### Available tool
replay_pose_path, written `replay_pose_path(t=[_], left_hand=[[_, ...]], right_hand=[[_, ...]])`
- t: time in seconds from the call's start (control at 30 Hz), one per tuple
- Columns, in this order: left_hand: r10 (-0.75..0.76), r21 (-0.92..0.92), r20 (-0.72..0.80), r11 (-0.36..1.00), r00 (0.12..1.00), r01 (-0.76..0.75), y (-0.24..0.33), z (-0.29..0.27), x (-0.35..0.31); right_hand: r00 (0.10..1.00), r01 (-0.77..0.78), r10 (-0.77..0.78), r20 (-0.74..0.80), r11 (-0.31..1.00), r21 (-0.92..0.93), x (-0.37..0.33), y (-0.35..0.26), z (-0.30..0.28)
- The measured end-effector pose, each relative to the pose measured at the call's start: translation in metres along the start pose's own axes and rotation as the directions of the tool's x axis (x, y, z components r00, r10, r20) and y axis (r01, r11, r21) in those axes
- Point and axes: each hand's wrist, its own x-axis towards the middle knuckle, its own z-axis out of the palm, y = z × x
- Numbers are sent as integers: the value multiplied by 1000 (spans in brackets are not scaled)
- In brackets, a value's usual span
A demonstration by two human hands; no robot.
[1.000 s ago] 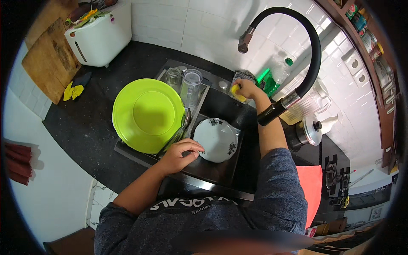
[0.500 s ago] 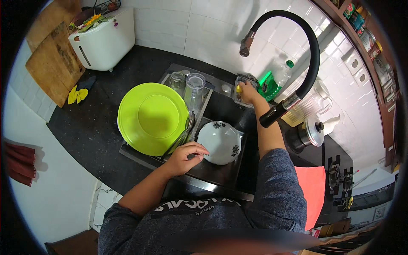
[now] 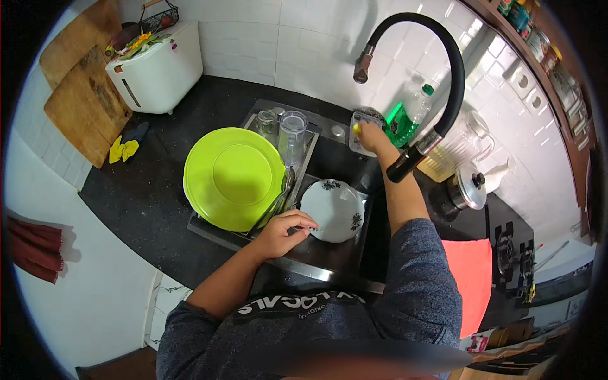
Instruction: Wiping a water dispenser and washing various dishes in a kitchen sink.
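Note:
My left hand [image 3: 285, 234] grips the left rim of a white plate [image 3: 333, 212] with dark floral sprigs, between thumb and fingers, and holds it over the sink [image 3: 322, 255]. My right hand [image 3: 373, 137] reaches past the sink into a clear plastic container [image 3: 360, 147] on the far edge. Its fingers are closed on a small yellow thing [image 3: 357, 128] that looks like a sponge; most of it is hidden. Left of the plate, a large lime-green basin [image 3: 234, 180] lies upside down on the drainer, beside a clear glass mug [image 3: 292, 136], a glass jar [image 3: 266, 123] and some cutlery [image 3: 283, 190].
A black gooseneck faucet [image 3: 457, 69] arches over my right forearm. Behind the container stands a bottle of green liquid [image 3: 405, 126]. A glass pitcher [image 3: 465, 136] and a lidded metal pot [image 3: 467, 188] stand on the right, with a red cloth [image 3: 468, 285] nearer me.
The whole view has shifted slightly, so things sit a little farther right. Both hands keep nearly the same places, the left at the plate's rim and the right in the container.

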Motion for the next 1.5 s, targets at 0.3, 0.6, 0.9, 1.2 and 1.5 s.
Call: replay_pose_path(t=[0.3,0.6,0.9,1.2,1.5], left_hand=[[-103,81,-38,991,994,106,-8,-4,-2],[-104,-71,-63,992,993,100,-16,0,0],[-94,4,-49,996,994,94,-17,2,1],[-61,2,-26,998,998,61,-17,0,1],[-28,52,-40,998,999,30,-16,1,-1]], right_hand=[[900,199,101,-425,772,604,-108,-58,-13],[806,261,-205,555,965,-23,-193,-96,101],[605,545,-262,752,825,-151,-204,-104,113],[751,495,-268,603,834,-245,-212,-102,115],[716,540,-328,616,819,-192,-223,-109,90]])
